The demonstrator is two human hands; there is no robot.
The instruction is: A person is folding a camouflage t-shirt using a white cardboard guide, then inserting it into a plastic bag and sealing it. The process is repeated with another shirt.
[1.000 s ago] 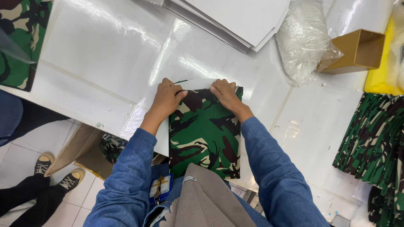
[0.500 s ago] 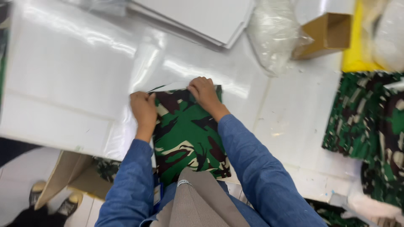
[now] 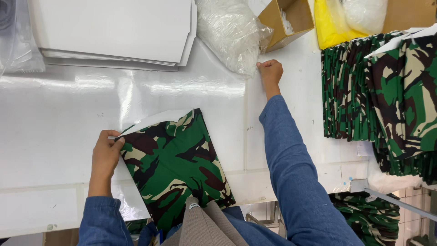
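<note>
Folded camouflage piece held at desk edge, other hand at plastic bag

Left hand [image 3: 105, 157] grips the upper left corner of a folded camouflage cloth [image 3: 175, 168], fingers curled over the edge, thumb side on the fabric. A white sheet [image 3: 152, 120] shows along the top edge of the cloth, sticking out just past the fold. Cloth lies tilted on the white desk [image 3: 59, 114], its lower end hanging over the near edge toward the person's body.

Right hand [image 3: 270, 72] is stretched out across the desk, well apart from the cloth. Fingers are closed in a loose fist, knuckles up, touching the lower edge of a crumpled clear plastic bag [image 3: 230, 29]. Cannot tell whether it pinches the plastic or only rests against it.

Both arms in blue denim sleeves [image 3: 296, 182].

Around: stack of white sheets [image 3: 114, 29] at the far left of the desk. Open brown cardboard box [image 3: 287, 20] just beside the bag, on its right. Yellow bag [image 3: 330, 23] further right. Tall stack of folded camouflage pieces [image 3: 378, 95] at the right end of the desk, edges lined up toward the person. More camouflage fabric [image 3: 368, 214] below the desk, right side
</note>
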